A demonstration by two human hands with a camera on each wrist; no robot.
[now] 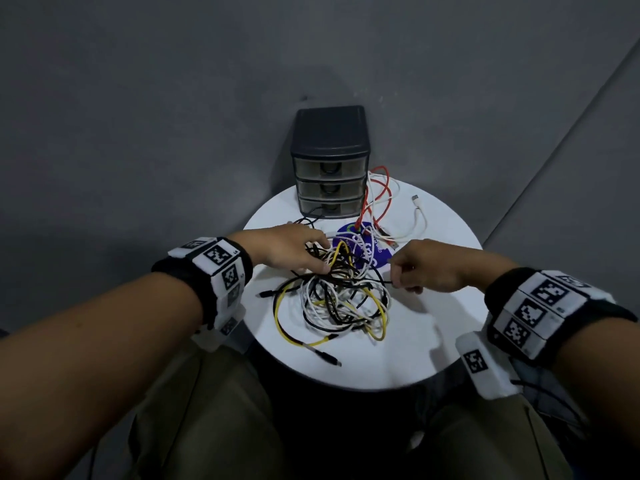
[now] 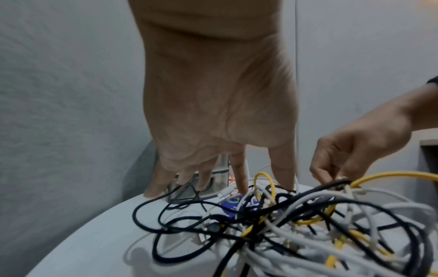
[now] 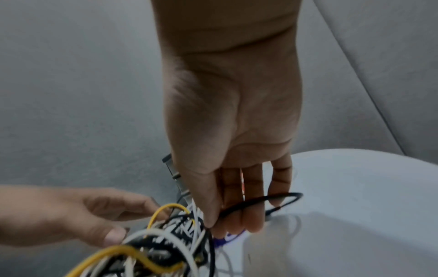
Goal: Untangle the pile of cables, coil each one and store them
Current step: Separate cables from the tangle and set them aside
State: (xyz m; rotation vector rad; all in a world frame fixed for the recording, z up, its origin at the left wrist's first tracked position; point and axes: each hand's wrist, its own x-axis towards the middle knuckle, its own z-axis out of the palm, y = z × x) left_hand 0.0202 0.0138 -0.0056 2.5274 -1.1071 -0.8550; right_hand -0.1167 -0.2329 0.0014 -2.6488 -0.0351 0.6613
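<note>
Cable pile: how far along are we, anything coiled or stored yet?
Done: nothing looks coiled; whether the closed drawers hold any cable cannot be told. A red cable and a white cable lie loose beside the drawers.
In hand: the right hand pinches a black cable; the left hand rests its fingers on the pile.
Left: untangling, coiling and storing everything.
</note>
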